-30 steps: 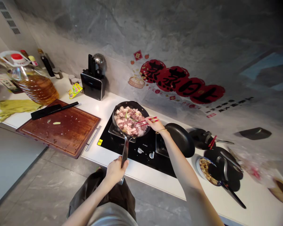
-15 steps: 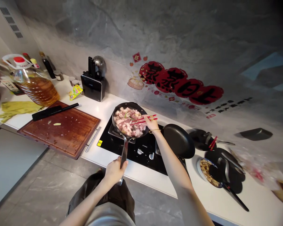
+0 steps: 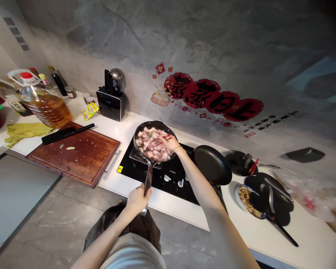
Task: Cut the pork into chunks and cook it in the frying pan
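Note:
A dark frying pan (image 3: 136,129) sits on the left burner of the black cooktop (image 3: 145,176), full of pale pink chopped meat (image 3: 149,144) with a bit of green among the pieces. My left hand (image 3: 138,199) is wrapped round the pan's long metal handle (image 3: 148,179), near its end. Over the right side of the pan, my right hand (image 3: 171,143) grips red chopsticks (image 3: 164,138), whose tips reach into the meat. Part of the chopsticks is hidden by the fingers.
Left lie a wooden cutting board (image 3: 84,160) with a black cleaver (image 3: 58,135), and a large oil bottle (image 3: 49,108). A knife block (image 3: 110,104) stands behind. Right are another black pan (image 3: 212,164) and a bowl of brown pieces (image 3: 245,198) with a black-handled utensil across it.
My right hand has moved a little left and up over the pan, taking the chopsticks further into the meat. My left hand keeps its hold on the handle.

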A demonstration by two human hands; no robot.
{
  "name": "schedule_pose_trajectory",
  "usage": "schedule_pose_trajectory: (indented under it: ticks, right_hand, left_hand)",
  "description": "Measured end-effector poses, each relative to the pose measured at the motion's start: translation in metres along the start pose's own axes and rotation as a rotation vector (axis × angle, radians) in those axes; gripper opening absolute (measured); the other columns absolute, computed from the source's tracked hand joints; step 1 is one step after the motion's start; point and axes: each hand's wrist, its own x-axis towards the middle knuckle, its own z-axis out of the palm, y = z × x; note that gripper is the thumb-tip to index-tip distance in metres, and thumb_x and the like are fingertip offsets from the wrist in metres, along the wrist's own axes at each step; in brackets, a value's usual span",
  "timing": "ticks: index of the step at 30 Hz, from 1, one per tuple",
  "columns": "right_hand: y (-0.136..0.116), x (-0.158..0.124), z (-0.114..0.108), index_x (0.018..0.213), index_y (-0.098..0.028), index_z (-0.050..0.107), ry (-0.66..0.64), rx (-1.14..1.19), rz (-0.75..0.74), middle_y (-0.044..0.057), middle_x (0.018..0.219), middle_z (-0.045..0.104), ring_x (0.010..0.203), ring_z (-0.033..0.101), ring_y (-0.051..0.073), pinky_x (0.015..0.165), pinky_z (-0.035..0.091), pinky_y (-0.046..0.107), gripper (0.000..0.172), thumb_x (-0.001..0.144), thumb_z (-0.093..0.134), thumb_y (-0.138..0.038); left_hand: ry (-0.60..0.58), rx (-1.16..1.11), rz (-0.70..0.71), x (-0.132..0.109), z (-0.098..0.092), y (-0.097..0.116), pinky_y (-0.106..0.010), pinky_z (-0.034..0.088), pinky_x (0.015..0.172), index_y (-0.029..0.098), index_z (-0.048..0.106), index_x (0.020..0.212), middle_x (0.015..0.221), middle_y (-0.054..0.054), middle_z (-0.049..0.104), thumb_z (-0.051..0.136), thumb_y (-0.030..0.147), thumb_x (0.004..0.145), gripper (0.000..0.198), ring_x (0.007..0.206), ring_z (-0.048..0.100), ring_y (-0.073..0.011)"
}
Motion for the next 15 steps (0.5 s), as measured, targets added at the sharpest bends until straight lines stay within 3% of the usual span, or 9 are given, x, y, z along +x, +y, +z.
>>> schedule_pose_trajectory:
  ticks: [6,11,15]
  right_hand:
    - [0.03,0.001,-0.033,0.072,-0.02,0.067,0.175,0.016,0.208,0.006,0.081,0.074,0.093,0.068,0.021,0.086,0.051,0.028,0.016,0.082,0.058,-0.03]
    - [0.038,-0.005,-0.023,0.066,-0.019,0.064,0.147,0.069,0.245,0.006,0.065,0.07,0.079,0.071,0.021,0.078,0.054,0.027,0.019,0.081,0.061,-0.031]
    - [0.039,0.0,-0.018,0.079,-0.017,0.066,0.128,0.16,0.225,0.006,0.073,0.071,0.069,0.07,0.019,0.07,0.059,0.031,0.025,0.085,0.057,-0.039]
  left_hand:
    - [0.014,-0.006,-0.015,-0.001,0.002,-0.001,-0.029,0.045,0.073,0.019,0.055,0.105,0.095,-0.01,0.071,0.026,0.052,0.094,0.045,0.093,0.067,-0.0243]
    - [0.043,-0.031,0.017,0.0,0.003,-0.002,-0.029,0.044,0.07,0.019,0.055,0.104,0.093,-0.009,0.071,0.026,0.053,0.093,0.046,0.091,0.067,-0.0238]
    - [0.059,-0.031,0.02,0.001,0.002,-0.004,-0.03,0.045,0.071,0.019,0.056,0.103,0.092,-0.009,0.071,0.027,0.054,0.092,0.046,0.09,0.067,-0.0247]
